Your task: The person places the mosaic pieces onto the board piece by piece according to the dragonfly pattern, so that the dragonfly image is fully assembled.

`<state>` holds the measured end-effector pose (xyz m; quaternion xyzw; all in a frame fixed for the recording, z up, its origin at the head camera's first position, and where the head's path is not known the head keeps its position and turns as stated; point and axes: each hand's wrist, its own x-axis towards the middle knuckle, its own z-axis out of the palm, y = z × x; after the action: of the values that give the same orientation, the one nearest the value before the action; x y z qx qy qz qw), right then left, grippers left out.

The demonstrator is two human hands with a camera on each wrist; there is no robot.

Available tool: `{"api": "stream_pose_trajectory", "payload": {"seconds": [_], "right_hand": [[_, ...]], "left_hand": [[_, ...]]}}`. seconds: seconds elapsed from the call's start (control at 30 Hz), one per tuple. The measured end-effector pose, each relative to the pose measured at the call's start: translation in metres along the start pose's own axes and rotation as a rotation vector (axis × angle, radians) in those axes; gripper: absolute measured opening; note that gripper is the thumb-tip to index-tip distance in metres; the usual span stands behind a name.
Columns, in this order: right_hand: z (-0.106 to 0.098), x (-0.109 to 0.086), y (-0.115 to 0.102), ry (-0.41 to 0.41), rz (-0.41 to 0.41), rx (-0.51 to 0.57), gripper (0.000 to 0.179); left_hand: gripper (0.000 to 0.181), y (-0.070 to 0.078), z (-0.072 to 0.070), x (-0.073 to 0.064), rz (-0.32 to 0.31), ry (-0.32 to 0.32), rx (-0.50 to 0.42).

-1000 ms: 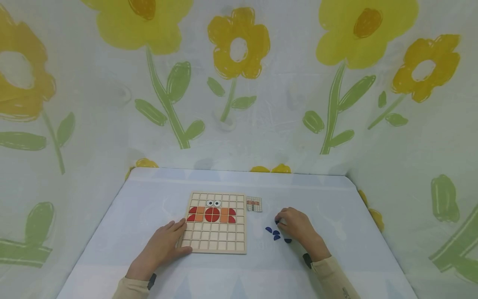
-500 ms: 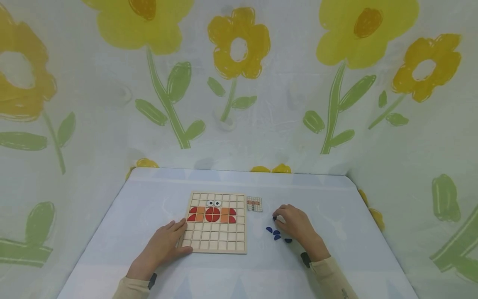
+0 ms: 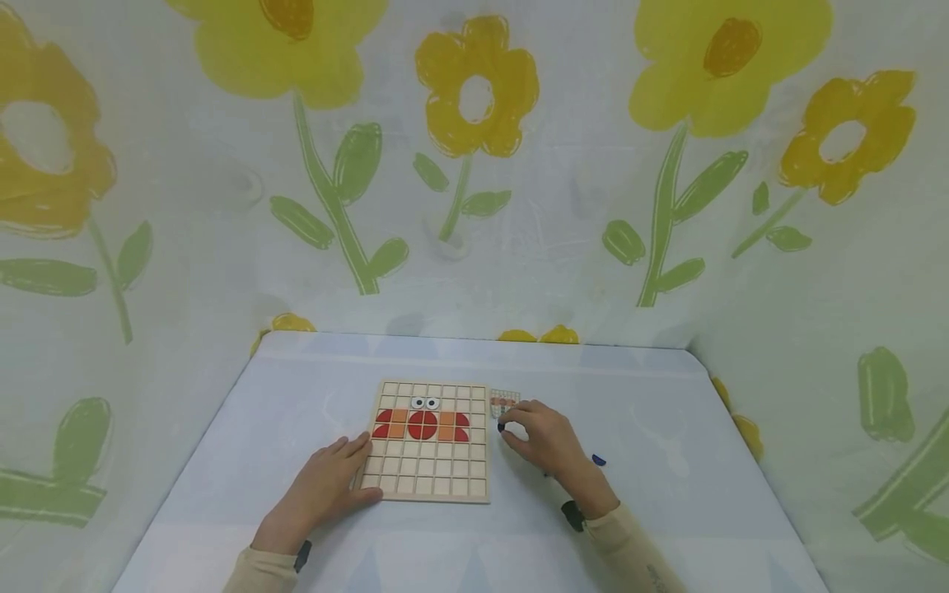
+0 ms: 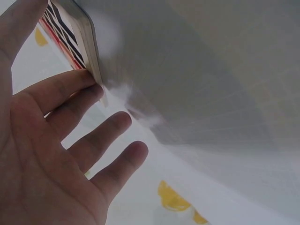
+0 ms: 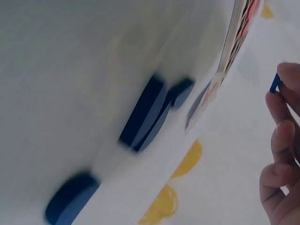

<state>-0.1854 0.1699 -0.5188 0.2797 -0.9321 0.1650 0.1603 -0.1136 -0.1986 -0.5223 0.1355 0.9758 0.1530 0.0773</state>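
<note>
My left hand (image 3: pixel 322 486) rests against the left edge of a square wooden grid board (image 3: pixel 445 471), thumb near its bottom left corner. In the left wrist view, two fingertips touch the side of the board (image 4: pixel 89 44), and the other fingers are extended. On the board, red (image 3: pixel 423 426) and orange tiles form a row, with two eye tiles (image 3: pixel 425 403) above. Just right of the board, my right hand (image 3: pixel 549 441) pinches a small dark blue piece (image 5: pixel 275 83) between thumb and index finger. A small pattern card (image 3: pixel 505 396) lies behind that hand, partly covered.
A loose blue half-round piece (image 3: pixel 598 459) lies right of my right forearm. Several blue pieces (image 5: pixel 145 115) show on the table in the right wrist view; the arm mostly hides them in the head view. Flower-printed cloth (image 3: pixel 474 272) surrounds the pale table.
My right hand has lifted the blue piece away from the other blue pieces and moved left toward the board, now overlapping the card. My left hand has stayed at the board's edge.
</note>
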Motion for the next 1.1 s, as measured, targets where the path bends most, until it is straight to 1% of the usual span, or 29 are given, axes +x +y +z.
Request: {"api": "stream_pose_trajectory", "payload": {"seconds": [0.1,0.17,0.27,0.47,0.53,0.6,0.77,0.83,0.97,1.1], "right_hand": [[0.005,0.006,-0.011,0.036,-0.028,0.017,0.024],[0.008,0.01,-0.02,0.042,-0.049,0.033,0.024],[0.012,0.016,-0.032,0.037,-0.078,0.054,0.022],[0.023,0.031,-0.056,0.001,-0.12,0.054,0.016],[0.027,0.035,-0.064,-0.015,-0.141,0.062,0.015],[0.03,0.04,-0.072,-0.049,-0.156,0.072,0.014],[0.038,0.05,-0.09,-0.186,-0.172,0.053,0.017],[0.04,0.054,-0.095,-0.223,-0.181,0.046,0.018],[0.044,0.06,-0.102,-0.238,-0.209,0.041,0.017],[0.049,0.064,-0.104,-0.252,-0.233,0.043,0.013]], "left_hand": [[0.089,0.001,-0.002,0.0,-0.003,-0.003,0.0],[0.089,0.002,-0.002,0.0,-0.004,-0.007,0.0],[0.089,0.003,-0.003,-0.001,-0.009,-0.015,0.004],[0.089,0.003,-0.003,0.0,-0.009,-0.009,0.02],[0.09,0.004,-0.003,0.0,-0.009,-0.008,0.023],[0.09,0.005,-0.004,0.0,-0.01,-0.009,0.02],[0.089,0.005,-0.006,-0.001,-0.009,-0.012,0.014],[0.088,0.005,-0.006,-0.002,-0.004,-0.012,0.01],[0.088,0.005,-0.006,-0.002,0.008,-0.005,0.004],[0.088,0.004,-0.006,-0.001,0.003,-0.003,0.009]]}}
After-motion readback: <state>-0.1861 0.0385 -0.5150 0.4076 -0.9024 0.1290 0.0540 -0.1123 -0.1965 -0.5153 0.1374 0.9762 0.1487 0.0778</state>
